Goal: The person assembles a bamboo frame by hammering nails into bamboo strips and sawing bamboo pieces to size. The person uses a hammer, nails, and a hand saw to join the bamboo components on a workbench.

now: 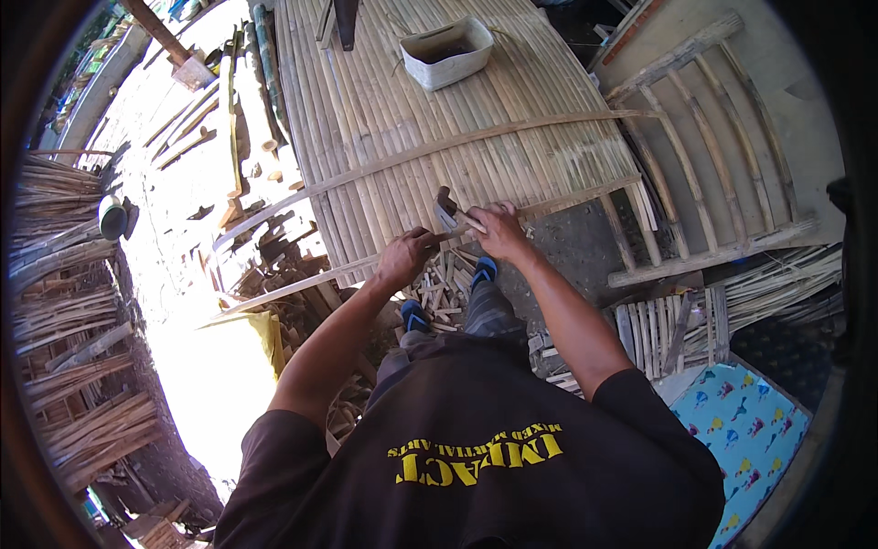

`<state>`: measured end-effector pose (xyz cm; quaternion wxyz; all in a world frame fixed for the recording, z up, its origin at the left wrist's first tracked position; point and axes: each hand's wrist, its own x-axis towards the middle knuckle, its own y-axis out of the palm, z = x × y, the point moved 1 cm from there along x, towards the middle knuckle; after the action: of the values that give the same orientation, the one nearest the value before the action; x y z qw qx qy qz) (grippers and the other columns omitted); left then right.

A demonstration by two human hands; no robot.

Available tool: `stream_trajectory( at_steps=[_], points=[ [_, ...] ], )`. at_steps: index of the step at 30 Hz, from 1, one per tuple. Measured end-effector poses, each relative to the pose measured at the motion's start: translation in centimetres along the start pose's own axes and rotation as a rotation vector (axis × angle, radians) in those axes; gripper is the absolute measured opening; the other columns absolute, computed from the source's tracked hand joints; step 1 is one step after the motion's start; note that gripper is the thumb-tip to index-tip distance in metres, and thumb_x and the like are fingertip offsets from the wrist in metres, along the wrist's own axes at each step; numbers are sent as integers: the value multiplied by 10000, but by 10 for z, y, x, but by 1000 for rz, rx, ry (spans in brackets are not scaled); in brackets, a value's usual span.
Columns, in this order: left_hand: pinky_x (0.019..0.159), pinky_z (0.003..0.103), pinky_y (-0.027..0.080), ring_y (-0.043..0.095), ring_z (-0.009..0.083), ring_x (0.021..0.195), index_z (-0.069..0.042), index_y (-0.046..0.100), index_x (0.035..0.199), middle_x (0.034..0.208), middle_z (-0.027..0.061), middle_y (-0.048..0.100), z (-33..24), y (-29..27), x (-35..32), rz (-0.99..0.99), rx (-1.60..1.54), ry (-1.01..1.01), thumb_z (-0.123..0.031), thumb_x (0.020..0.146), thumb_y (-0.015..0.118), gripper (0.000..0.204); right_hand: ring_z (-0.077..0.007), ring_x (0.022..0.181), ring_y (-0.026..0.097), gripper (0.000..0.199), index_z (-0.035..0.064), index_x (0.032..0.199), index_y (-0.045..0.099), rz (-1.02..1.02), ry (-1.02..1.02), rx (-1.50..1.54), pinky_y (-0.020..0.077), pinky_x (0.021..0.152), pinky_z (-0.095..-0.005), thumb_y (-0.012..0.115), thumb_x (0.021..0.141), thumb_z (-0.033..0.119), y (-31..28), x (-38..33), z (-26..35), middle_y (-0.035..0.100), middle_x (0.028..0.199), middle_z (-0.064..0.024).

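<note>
A black shirt [540, 476] with yellow lettering fills the near view and covers part of the legs; blue-and-black footwear [415, 317] shows beyond it among wood offcuts [441, 291]. The right hand [499, 231] has its fingers closed round the handle of a hammer [447, 208], whose head lies over the near edge of the slatted bamboo desk [366, 183]. The left hand [408, 257] is at the pale strip [302, 287] along that edge, fingers bent; whether they grip it cannot be told, their tips being hidden. Farther across, a second strip [476, 136] crosses the slats. Beyond stands a whitish tub [448, 69], its shadowed contents unclear; a dark object [346, 23] is cut off by the upper edge.
</note>
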<state>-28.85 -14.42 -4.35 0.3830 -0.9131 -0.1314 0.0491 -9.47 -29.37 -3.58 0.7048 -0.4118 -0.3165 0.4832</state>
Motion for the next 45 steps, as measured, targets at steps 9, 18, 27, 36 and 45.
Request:
stream_trajectory(
  at_steps=[9,18,27,36,45],
  points=[
    [820,459,525,651,378,959,-49,674,991,992,164,669,15,2,61,-65,-18,34,-175,922,632,150,-313,904,657,314,72,1205,566,-533,532,386,511,818,-450,635,900,45,-13,-21,-16,658,951,-109],
    [721,494,514,655,427,870,-59,598,1029,924,200,668,5,28,176,5,-89,164,-232,980,559,185,-279,755,665,206,51,1023,636,-535,649,423,501,677,-400,657,949,242,-73,-42,-108,654,815,-133],
    [1005,470,445,558,406,1175,-90,634,1186,1212,174,618,-21,58,260,-137,54,206,-182,944,610,260,-307,807,677,198,42,1060,668,-368,501,452,516,736,-394,643,940,197,-122,13,-210,689,901,-165],
    [1071,472,408,498,405,1269,-98,684,1159,1290,175,590,-27,50,250,-64,123,-101,-205,906,654,276,-374,902,674,355,66,1134,629,187,354,337,516,780,-455,685,903,329,-131,77,-242,691,943,-185],
    [957,440,472,583,366,1149,-81,714,1038,1175,144,632,-14,36,215,-257,46,-137,-174,921,634,169,-374,947,679,366,71,1145,649,231,196,385,525,808,-440,734,866,292,-111,91,-222,704,987,-176]
  ],
)
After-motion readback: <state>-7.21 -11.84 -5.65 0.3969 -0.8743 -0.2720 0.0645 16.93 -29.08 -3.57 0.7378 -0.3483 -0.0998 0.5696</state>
